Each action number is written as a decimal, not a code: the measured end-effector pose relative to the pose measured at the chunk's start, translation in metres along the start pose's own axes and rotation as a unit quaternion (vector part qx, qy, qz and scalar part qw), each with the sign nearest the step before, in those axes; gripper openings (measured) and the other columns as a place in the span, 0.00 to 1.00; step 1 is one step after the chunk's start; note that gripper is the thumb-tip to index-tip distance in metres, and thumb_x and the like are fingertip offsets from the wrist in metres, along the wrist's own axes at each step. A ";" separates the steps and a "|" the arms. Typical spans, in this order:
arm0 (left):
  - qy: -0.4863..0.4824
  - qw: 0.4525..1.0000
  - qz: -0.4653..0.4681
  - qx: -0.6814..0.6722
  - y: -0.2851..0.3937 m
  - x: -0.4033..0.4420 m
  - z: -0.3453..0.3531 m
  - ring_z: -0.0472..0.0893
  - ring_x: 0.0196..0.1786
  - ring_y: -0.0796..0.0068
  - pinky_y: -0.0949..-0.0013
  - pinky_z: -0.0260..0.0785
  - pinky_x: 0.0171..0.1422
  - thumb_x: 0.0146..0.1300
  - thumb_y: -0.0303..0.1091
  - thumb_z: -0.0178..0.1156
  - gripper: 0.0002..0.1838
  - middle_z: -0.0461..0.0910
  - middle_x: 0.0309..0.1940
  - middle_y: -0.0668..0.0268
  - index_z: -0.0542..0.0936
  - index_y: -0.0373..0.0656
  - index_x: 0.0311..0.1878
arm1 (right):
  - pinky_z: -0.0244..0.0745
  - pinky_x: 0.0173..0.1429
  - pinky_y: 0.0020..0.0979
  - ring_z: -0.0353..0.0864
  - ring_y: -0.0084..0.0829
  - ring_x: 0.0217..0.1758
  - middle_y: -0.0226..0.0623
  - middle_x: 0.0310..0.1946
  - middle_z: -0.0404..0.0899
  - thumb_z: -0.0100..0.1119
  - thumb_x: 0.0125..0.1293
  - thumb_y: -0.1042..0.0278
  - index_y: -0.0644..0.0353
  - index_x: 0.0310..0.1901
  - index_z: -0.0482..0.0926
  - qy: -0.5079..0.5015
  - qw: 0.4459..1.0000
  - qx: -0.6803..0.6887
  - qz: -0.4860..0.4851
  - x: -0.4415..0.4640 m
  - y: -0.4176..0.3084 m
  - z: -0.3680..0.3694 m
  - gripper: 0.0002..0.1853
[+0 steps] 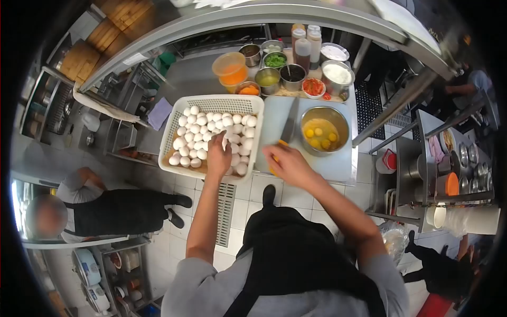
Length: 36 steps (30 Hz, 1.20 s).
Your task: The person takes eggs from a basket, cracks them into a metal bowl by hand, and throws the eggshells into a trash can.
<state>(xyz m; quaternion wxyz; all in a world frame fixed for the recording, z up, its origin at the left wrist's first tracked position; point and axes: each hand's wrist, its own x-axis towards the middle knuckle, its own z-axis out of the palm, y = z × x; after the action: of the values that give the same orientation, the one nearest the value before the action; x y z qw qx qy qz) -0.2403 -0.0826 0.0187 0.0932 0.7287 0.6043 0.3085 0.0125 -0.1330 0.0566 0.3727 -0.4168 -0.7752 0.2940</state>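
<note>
My left hand (218, 156) reaches into a white plastic basket (165, 138) of white eggs (194, 128). Its fingers are bent around an egg (227, 132) at the fingertips, though part of it is hidden. My right hand (291, 165) is closed round the yellow handle of a knife (290, 124). The knife's wide blade points away from me over a pale cutting board (272, 113). To the right of the knife, a metal bowl (342, 141) on the board holds several cracked eggs with whole yolks (320, 133).
Behind the board stand an orange-filled plastic tub (230, 68), a bowl of chopped greens (274, 59), a bowl of red pieces (313, 88), a bowl of white powder (338, 74) and squeeze bottles (302, 50). A metal shelf rail (253, 24) crosses above. A person (116, 208) stands at left.
</note>
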 end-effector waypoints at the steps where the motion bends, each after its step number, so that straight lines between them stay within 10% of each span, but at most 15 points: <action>1: -0.012 1.000 -0.003 -0.006 -0.025 0.010 0.008 0.72 0.56 0.41 0.49 0.66 0.62 0.58 0.28 0.60 0.26 0.75 0.53 0.44 0.72 0.36 0.62 | 0.78 0.44 0.35 0.81 0.43 0.44 0.43 0.45 0.81 0.57 0.63 0.72 0.60 0.45 0.77 0.021 0.992 -0.100 -0.071 0.036 0.012 0.021 0.10; 7: -0.126 0.986 0.025 0.110 -0.047 0.054 0.028 0.75 0.51 0.46 0.51 0.68 0.57 0.54 0.31 0.66 0.29 0.76 0.47 0.47 0.73 0.36 0.60 | 0.74 0.51 0.40 0.79 0.43 0.51 0.46 0.51 0.79 0.60 0.56 0.72 0.60 0.52 0.79 -0.293 0.848 -0.440 -0.020 0.162 0.063 0.100 0.19; 9: -0.144 0.986 0.037 0.076 -0.066 0.058 0.037 0.76 0.49 0.45 0.51 0.69 0.56 0.53 0.30 0.65 0.29 0.76 0.46 0.46 0.72 0.36 0.60 | 0.73 0.52 0.41 0.77 0.43 0.56 0.47 0.52 0.78 0.59 0.57 0.68 0.62 0.51 0.81 -0.284 0.837 -0.463 0.069 0.162 0.058 0.118 0.19; 11: -0.145 0.989 0.041 -0.002 -0.071 0.059 0.039 0.76 0.47 0.43 0.50 0.71 0.53 0.51 0.25 0.61 0.27 0.75 0.45 0.42 0.73 0.35 0.58 | 0.74 0.50 0.41 0.79 0.44 0.54 0.47 0.46 0.80 0.62 0.54 0.63 0.66 0.47 0.82 0.058 0.936 -0.169 0.303 0.136 0.226 0.249 0.20; 13: -0.078 0.975 0.004 -0.207 -0.110 0.053 0.060 0.79 0.44 0.54 0.58 0.73 0.49 0.55 0.23 0.59 0.20 0.76 0.44 0.50 0.73 0.35 0.53 | 0.76 0.50 0.41 0.81 0.47 0.50 0.46 0.41 0.82 0.67 0.50 0.64 0.65 0.50 0.80 -0.321 0.871 -0.364 0.075 0.162 0.100 0.139 0.24; 17: -0.126 0.770 -0.255 -0.571 -0.080 0.065 0.022 0.80 0.40 0.66 0.66 0.76 0.39 0.65 0.27 0.53 0.15 0.76 0.44 0.56 0.67 0.42 0.54 | 0.77 0.50 0.40 0.83 0.45 0.45 0.43 0.38 0.83 0.64 0.52 0.67 0.63 0.56 0.75 -0.301 0.913 -0.273 0.026 0.153 0.066 0.068 0.27; 20: -0.123 0.728 -0.281 -0.614 -0.047 0.076 0.007 0.79 0.38 0.65 0.64 0.75 0.38 0.67 0.30 0.57 0.12 0.77 0.41 0.57 0.68 0.44 0.51 | 0.78 0.50 0.36 0.82 0.36 0.46 0.40 0.43 0.82 0.55 0.59 0.72 0.60 0.60 0.72 -0.140 0.987 0.025 0.079 0.119 0.050 0.031 0.25; 22: -0.130 0.738 -0.272 -0.604 -0.025 0.079 0.004 0.78 0.35 0.68 0.66 0.73 0.35 0.67 0.33 0.60 0.11 0.77 0.36 0.60 0.69 0.46 0.47 | 0.78 0.50 0.34 0.81 0.32 0.47 0.37 0.46 0.80 0.50 0.63 0.75 0.60 0.62 0.71 0.033 0.868 0.477 0.133 0.068 0.032 0.001 0.24; 30: -0.251 0.695 -0.228 -0.634 0.069 0.080 0.053 0.76 0.33 0.73 0.69 0.68 0.35 0.67 0.28 0.57 0.04 0.75 0.34 0.66 0.72 0.44 0.42 | 0.80 0.56 0.38 0.83 0.40 0.52 0.50 0.51 0.76 0.45 0.67 0.79 0.65 0.59 0.61 0.570 0.761 0.271 0.147 -0.112 0.054 -0.141 0.19; 36: -0.276 0.700 -0.201 -0.628 0.120 0.087 0.073 0.75 0.32 0.74 0.69 0.68 0.33 0.67 0.28 0.57 0.04 0.73 0.34 0.67 0.73 0.42 0.44 | 0.77 0.59 0.35 0.80 0.38 0.55 0.44 0.54 0.75 0.47 0.73 0.68 0.62 0.66 0.61 0.685 0.683 0.242 0.084 -0.090 0.116 -0.183 0.22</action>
<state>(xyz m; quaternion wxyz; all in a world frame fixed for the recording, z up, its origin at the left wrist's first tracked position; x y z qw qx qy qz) -0.0936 -0.0143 0.0511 0.7513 0.4151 0.3495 0.3756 0.2464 -0.1284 0.0380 0.8610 -0.4609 -0.1678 0.1342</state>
